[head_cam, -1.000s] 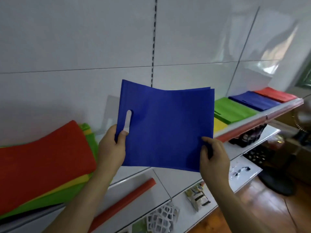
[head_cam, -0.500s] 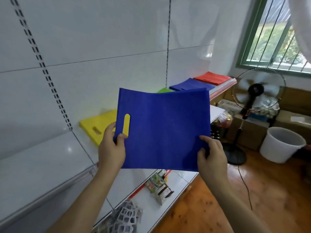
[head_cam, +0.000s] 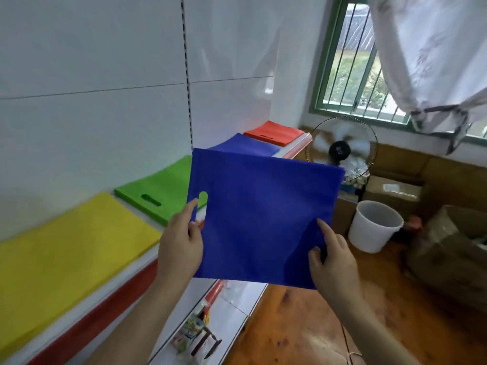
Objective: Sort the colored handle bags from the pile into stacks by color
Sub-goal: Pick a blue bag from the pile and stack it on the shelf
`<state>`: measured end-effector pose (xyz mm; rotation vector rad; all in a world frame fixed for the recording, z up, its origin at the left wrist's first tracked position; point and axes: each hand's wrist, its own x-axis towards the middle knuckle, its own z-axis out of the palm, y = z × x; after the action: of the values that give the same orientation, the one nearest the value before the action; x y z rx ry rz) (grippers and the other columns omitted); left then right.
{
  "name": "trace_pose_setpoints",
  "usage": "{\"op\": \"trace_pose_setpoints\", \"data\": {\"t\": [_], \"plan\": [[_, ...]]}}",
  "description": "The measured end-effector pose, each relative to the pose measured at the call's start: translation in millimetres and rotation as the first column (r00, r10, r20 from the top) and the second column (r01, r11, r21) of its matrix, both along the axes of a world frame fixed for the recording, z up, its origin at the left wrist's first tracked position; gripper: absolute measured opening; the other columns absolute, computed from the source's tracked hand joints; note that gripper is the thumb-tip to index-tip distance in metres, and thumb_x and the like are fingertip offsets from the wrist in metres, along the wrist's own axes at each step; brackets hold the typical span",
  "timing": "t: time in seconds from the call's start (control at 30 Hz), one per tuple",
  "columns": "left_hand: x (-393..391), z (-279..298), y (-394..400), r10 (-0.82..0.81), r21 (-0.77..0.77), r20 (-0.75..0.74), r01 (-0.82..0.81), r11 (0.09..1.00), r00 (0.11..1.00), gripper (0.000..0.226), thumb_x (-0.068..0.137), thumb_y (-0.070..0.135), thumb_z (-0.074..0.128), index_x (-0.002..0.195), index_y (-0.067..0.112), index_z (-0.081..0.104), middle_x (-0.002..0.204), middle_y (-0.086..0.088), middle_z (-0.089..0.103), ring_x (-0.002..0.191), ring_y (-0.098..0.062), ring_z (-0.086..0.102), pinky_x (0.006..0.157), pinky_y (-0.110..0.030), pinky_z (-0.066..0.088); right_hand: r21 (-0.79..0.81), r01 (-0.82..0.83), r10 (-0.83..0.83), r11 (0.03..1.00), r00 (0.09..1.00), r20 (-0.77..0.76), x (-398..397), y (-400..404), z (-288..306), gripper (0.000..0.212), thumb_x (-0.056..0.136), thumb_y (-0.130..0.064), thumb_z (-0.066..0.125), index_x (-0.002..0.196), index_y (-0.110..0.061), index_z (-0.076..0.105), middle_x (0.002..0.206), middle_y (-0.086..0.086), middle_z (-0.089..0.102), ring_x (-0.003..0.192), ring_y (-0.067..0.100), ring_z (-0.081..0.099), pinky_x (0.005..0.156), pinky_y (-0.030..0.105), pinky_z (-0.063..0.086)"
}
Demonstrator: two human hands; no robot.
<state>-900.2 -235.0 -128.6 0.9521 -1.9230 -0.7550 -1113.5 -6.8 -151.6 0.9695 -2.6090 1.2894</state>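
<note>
I hold a blue handle bag (head_cam: 261, 217) flat in the air in front of the shelf. My left hand (head_cam: 180, 243) pinches its left edge just below the handle slot. My right hand (head_cam: 330, 259) pinches its lower right corner, thumb on top. On the white shelf (head_cam: 147, 262) lie sorted stacks: yellow (head_cam: 63, 248) nearest, then green (head_cam: 158, 191), blue (head_cam: 247, 146) and red (head_cam: 274, 133) at the far end. The held bag hides part of the green and blue stacks.
A lower shelf (head_cam: 237, 299) below carries packets and a wire item. To the right, on the wooden floor, stand a white bucket (head_cam: 374, 225), a fan (head_cam: 342, 148) and cardboard boxes (head_cam: 448, 248). A barred window with a curtain is at top right.
My view has swung right along the shelf: the mixed pile has left the frame and the sorted stacks have come closer. The blue bag has moved right with both hands still holding it.
</note>
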Motion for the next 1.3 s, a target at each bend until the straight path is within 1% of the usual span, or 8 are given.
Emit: {"op": "trace_pose_setpoints", "data": {"t": [0.2, 0.27, 0.4, 0.73, 0.83, 0.9, 1.03, 1.3], "plan": [[-87.2, -5.9, -45.2, -0.084, 0.033, 0.042, 0.083, 0.996, 0.996, 0.051, 0.106, 0.018, 0.047, 0.155, 0.033, 0.045, 0.126, -0.001, 0.067, 0.095, -0.016, 0.064, 0.075, -0.034, 0.051, 0.023, 0.073, -0.073, 0.997, 0.997, -0.011, -74.9, -27.5, 8.9, 0.060, 0.105, -0.025, 0.053, 0.160, -0.036, 0.031, 0.118, -0.015, 0.047, 0.091, 0.003, 0.056, 0.068, 0.020, 0.046], [-111.0, -9.6, -53.1, -0.094, 0.066, 0.051, 0.091, 0.994, 0.994, 0.051, 0.105, 0.019, 0.047, 0.154, 0.034, 0.046, 0.129, 0.001, 0.067, 0.101, -0.015, 0.067, 0.076, -0.034, 0.055, 0.030, 0.080, -0.080, 0.996, 0.997, -0.001, -97.5, -33.4, 7.4, 0.061, 0.104, -0.025, 0.054, 0.160, -0.035, 0.032, 0.119, -0.014, 0.047, 0.090, 0.004, 0.057, 0.068, 0.021, 0.048], [-165.2, -10.8, -67.0, -0.077, 0.095, 0.099, 0.068, 0.993, 0.992, 0.050, 0.105, 0.019, 0.047, 0.153, 0.034, 0.048, 0.108, 0.005, 0.069, 0.070, -0.011, 0.058, 0.055, -0.022, 0.039, 0.038, 0.094, -0.095, 0.995, 0.995, 0.023, -151.7, -49.1, 1.0, 0.060, 0.103, -0.025, 0.055, 0.159, -0.034, 0.034, 0.120, -0.013, 0.050, 0.086, 0.005, 0.059, 0.067, 0.024, 0.052], [-297.7, -20.8, -93.6, 0.062, 0.107, 0.138, -0.077, 0.991, 0.989, 0.047, 0.106, 0.020, 0.046, 0.151, 0.034, 0.047, 0.115, 0.003, 0.071, 0.079, -0.006, 0.065, 0.055, -0.015, 0.039, -0.003, -0.084, 0.083, 0.997, 0.996, -0.023, -318.1, -105.5, -3.9, 0.053, 0.105, -0.023, 0.053, 0.156, -0.032, 0.040, 0.110, -0.014, 0.050, 0.087, 0.005, 0.056, 0.072, 0.034, 0.056], [-317.2, -20.5, -100.9, 0.146, 0.097, 0.153, -0.162, 0.982, 0.977, 0.045, 0.106, 0.021, 0.048, 0.149, 0.033, 0.048, 0.092, 0.003, 0.069, 0.065, -0.010, 0.060, 0.051, -0.021, 0.036, 0.000, -0.150, 0.150, 0.989, 0.988, -0.031, -357.0, -133.3, -4.0, 0.046, 0.107, -0.020, 0.050, 0.152, -0.030, 0.047, 0.116, -0.011, 0.050, 0.092, 0.002, 0.052, 0.075, 0.029, 0.049], [-323.0, -21.1, -108.9, 0.191, 0.086, 0.161, -0.207, 0.975, 0.968, 0.045, 0.106, 0.020, 0.050, 0.149, 0.029, 0.049, 0.093, 0.001, 0.067, 0.071, -0.011, 0.060, 0.057, -0.024, 0.040, 0.005, -0.194, 0.194, 0.981, 0.981, -0.030, -371.3, -155.4, -5.5, 0.042, 0.108, -0.018, 0.049, 0.149, -0.028, 0.051, 0.121, -0.012, 0.049, 0.093, 0.003, 0.050, 0.078, 0.025, 0.045], [-331.8, -25.3, -136.9, 0.297, 0.027, 0.146, -0.304, 0.952, 0.944, 0.040, 0.104, 0.019, 0.055, 0.144, 0.021, 0.054, 0.129, 0.000, 0.065, 0.111, -0.020, 0.062, 0.091, -0.037, 0.052, 0.008, -0.276, 0.276, 0.961, 0.961, -0.029, -395.3, -210.1, -6.3, 0.036, 0.109, -0.017, 0.049, 0.142, -0.027, 0.057, 0.125, -0.011, 0.051, 0.098, 0.003, 0.048, 0.082, 0.021, 0.043], [-358.9, -34.9, -211.5, 0.450, -0.004, 0.128, -0.454, 0.891, 0.884, 0.031, 0.101, 0.018, 0.060, 0.132, 0.015, 0.063, 0.125, -0.001, 0.065, 0.109, -0.020, 0.064, 0.090, -0.041, 0.055, 0.025, -0.425, 0.424, 0.905, 0.895, -0.137, -440.1, -327.5, -1.8, 0.033, 0.106, -0.016, 0.050, 0.136, -0.022, 0.064, 0.126, -0.010, 0.056, 0.102, 0.010, 0.055, 0.089, 0.037, 0.052]]}}
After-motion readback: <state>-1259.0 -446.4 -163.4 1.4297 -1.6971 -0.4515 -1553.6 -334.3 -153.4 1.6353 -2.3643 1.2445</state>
